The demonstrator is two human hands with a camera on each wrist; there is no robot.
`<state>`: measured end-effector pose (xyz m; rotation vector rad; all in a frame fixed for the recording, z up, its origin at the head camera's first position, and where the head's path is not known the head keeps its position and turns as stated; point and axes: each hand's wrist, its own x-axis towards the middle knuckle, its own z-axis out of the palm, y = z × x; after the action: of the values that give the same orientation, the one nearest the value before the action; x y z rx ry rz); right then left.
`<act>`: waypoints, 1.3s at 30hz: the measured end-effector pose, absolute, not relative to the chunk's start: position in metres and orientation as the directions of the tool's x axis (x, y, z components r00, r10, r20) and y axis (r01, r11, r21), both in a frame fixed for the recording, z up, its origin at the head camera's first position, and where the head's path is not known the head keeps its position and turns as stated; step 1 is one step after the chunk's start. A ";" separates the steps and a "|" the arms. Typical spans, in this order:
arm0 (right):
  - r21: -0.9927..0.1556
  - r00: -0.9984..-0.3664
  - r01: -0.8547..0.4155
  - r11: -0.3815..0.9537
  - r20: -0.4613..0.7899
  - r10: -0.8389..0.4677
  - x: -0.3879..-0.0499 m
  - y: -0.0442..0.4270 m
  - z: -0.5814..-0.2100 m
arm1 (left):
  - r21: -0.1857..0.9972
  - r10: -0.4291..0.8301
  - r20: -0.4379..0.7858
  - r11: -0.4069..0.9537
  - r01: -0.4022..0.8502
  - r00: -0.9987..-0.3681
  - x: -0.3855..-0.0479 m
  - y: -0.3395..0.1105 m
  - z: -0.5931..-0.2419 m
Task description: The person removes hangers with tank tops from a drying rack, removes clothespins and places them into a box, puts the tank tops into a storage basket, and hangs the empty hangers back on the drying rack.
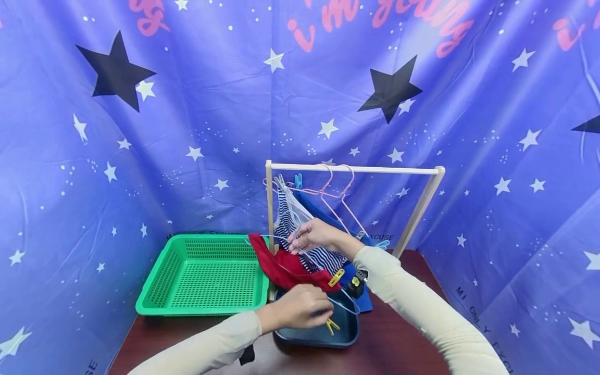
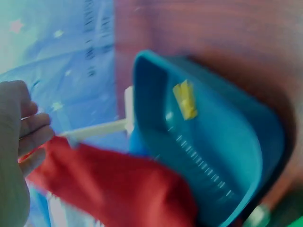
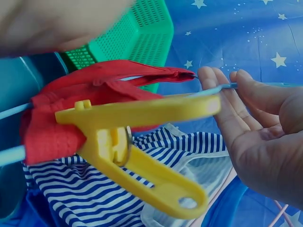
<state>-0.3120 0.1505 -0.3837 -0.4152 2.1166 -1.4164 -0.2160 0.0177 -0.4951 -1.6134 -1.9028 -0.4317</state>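
Note:
My right hand [image 1: 315,234] pinches the light blue wire of a clothes hanger [image 3: 215,90] between thumb and fingers. A red garment [image 1: 290,271] hangs on that hanger, and a yellow clothespin [image 3: 142,112] clips its edge. Blurred, my left hand [image 1: 302,307] is over the dark blue basin [image 1: 316,341], just below the red garment. It holds nothing in the left wrist view, with its fingers [image 2: 35,127] loosely bent. Another yellow clothespin [image 2: 186,100] lies inside the basin.
Behind the hands stands a wooden rack [image 1: 356,169] with pink hangers [image 1: 323,190], a striped garment [image 3: 94,184] and blue cloth. Blue clothespins [image 1: 298,180] are clipped there. On the left, a green perforated basket [image 1: 201,310] sits on the dark red table [image 1: 403,338].

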 end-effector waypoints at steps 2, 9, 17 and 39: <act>-0.922 -0.789 0.064 0.381 -0.281 -0.546 -0.312 0.151 -0.386 | -0.122 0.708 0.702 0.235 0.964 -0.084 -0.220 0.013 -0.483; -0.928 -0.760 0.055 0.367 -0.278 -0.588 -0.312 0.149 -0.391 | -0.060 0.693 0.694 0.325 0.944 -0.195 -0.226 0.007 -0.452; -0.921 -0.744 0.051 0.385 -0.292 -0.601 -0.310 0.140 -0.391 | 0.024 0.834 0.450 0.345 0.938 -0.318 -0.226 0.015 -0.445; -0.883 -0.728 0.132 0.450 -0.394 -0.561 -0.312 0.137 -0.394 | -0.113 0.810 0.569 0.248 0.962 -0.142 -0.232 0.011 -0.458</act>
<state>-0.3124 0.1374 -0.3943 -0.3581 2.0268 -1.3158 -0.2317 0.0112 -0.4580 -1.6083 -2.0015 -0.3796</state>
